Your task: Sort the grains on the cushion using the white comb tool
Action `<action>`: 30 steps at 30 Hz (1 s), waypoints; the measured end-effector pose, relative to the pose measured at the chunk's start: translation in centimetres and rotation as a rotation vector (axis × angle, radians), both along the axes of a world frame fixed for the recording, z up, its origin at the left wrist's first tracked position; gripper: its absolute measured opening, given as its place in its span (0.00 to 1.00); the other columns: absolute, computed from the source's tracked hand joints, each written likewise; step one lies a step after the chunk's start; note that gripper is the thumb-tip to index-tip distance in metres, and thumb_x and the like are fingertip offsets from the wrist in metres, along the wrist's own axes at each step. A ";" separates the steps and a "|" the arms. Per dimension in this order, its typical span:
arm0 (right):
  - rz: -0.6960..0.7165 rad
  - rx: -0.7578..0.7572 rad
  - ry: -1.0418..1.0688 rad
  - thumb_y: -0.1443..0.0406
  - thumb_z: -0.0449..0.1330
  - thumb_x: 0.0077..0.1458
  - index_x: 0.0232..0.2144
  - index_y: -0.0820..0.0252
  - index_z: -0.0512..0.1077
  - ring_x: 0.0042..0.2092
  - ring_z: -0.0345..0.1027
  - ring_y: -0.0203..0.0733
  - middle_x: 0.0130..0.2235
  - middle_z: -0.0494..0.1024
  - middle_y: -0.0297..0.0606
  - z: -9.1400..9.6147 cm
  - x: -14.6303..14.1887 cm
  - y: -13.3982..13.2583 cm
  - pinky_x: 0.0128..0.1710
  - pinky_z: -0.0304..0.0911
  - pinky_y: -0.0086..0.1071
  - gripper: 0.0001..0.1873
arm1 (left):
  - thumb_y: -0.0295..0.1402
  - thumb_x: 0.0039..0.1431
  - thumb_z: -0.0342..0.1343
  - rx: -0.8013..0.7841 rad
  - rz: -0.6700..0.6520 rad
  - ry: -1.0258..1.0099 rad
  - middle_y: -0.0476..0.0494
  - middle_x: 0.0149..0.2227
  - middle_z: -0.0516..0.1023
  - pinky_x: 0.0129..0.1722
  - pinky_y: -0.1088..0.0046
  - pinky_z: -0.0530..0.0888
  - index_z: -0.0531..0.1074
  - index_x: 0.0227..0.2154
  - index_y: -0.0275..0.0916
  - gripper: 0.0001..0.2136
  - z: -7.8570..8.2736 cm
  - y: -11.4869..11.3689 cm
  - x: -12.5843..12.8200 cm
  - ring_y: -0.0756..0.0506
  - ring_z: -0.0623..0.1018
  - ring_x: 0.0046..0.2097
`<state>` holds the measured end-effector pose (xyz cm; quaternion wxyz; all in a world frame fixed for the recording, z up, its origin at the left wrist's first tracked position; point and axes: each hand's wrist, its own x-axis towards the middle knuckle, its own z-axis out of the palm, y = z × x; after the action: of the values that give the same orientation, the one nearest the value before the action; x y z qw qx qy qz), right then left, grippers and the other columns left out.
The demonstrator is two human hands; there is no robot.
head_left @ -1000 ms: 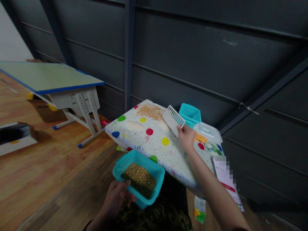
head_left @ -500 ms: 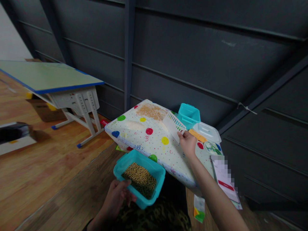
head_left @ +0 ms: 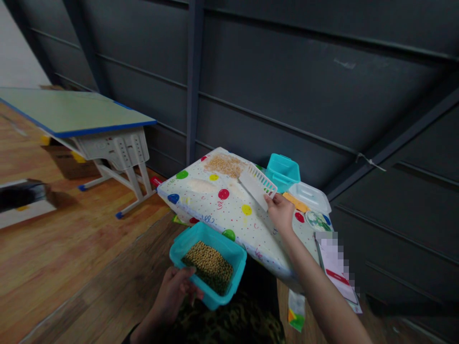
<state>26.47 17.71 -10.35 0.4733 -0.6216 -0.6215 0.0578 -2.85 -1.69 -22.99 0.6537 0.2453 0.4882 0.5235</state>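
My left hand point(head_left: 178, 290) is closed on the near rim of a teal plastic tub point(head_left: 235, 260), thumb over the edge. Inside the tub lie tan beans point(head_left: 205, 258) beside darker green ones point(head_left: 219, 281). It is held off the near edge of the table. In my right hand point(head_left: 279, 209) is a white slotted plastic piece point(head_left: 255, 187), gripped by its near end. Its far end tilts over the tabletop close to a spread of tan beans point(head_left: 225, 166). A pale powdery patch point(head_left: 201, 186) lies left of it.
Balloon-print cloth point(head_left: 201, 204) covers the table. At its back right stand another teal tub point(head_left: 283, 169), a clear lid point(head_left: 314, 196), an orange cloth-like item point(head_left: 296, 202) and a small round dish point(head_left: 317, 220). A clipboard point(head_left: 337, 267) lies at the right edge. A dark panelled wall point(head_left: 287, 86) rises behind.
The white slotted piece has shifted slightly left at its far end, towards the spread beans. My left hand and the tub stay nearly in place.
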 end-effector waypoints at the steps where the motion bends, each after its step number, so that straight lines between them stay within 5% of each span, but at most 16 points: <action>1: 0.011 -0.001 0.017 0.47 0.60 0.58 0.25 0.56 0.76 0.29 0.70 0.47 0.23 0.78 0.39 0.1 0.1 0.2 0.34 0.61 0.37 0.21 | 0.53 0.47 0.68 0.000 -0.005 0.000 0.42 0.10 0.73 0.14 0.72 0.67 0.74 0.09 0.42 0.23 0.1 0.0 0.0 0.48 0.68 0.13; 7: 0.093 -0.023 0.107 0.46 0.61 0.56 0.31 0.58 0.81 0.34 0.75 0.51 0.30 0.84 0.42 0.4 -0.4 0.7 0.37 0.66 0.39 0.22 | 0.51 0.50 0.67 0.010 -0.031 0.004 0.41 0.12 0.76 0.15 0.72 0.66 0.77 0.10 0.42 0.22 0.8 0.1 0.0 0.48 0.69 0.14; 16: 0.121 -0.084 0.020 0.47 0.64 0.57 0.21 0.55 0.71 0.27 0.63 0.41 0.20 0.71 0.32 0.8 -0.8 0.8 0.30 0.57 0.34 0.22 | 0.48 0.52 0.67 0.000 -0.025 -0.002 0.40 0.14 0.78 0.17 0.72 0.68 0.68 0.08 0.45 0.23 2.7 -0.3 -0.2 0.47 0.71 0.15; 24: 0.146 -0.094 0.084 0.50 0.65 0.57 0.29 0.57 0.80 0.33 0.74 0.49 0.27 0.81 0.38 1.1 -0.7 1.0 0.36 0.67 0.37 0.17 | 0.52 0.47 0.68 -0.016 -0.005 0.008 0.40 0.12 0.77 0.14 0.72 0.66 0.75 0.09 0.43 0.22 0.8 0.2 0.0 0.47 0.69 0.14; 30: 0.144 -0.121 0.060 0.51 0.65 0.55 0.24 0.57 0.77 0.29 0.70 0.45 0.24 0.79 0.35 1.2 -0.3 1.0 0.32 0.64 0.36 0.17 | 0.54 0.48 0.68 -0.002 0.011 0.018 0.41 0.12 0.75 0.15 0.72 0.67 0.71 0.08 0.43 0.25 0.9 0.0 0.1 0.48 0.70 0.14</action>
<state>26.18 18.70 -9.17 0.4477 -0.6009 -0.6455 0.1476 -2.75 -1.66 -22.07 0.6467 0.2468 0.4959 0.5244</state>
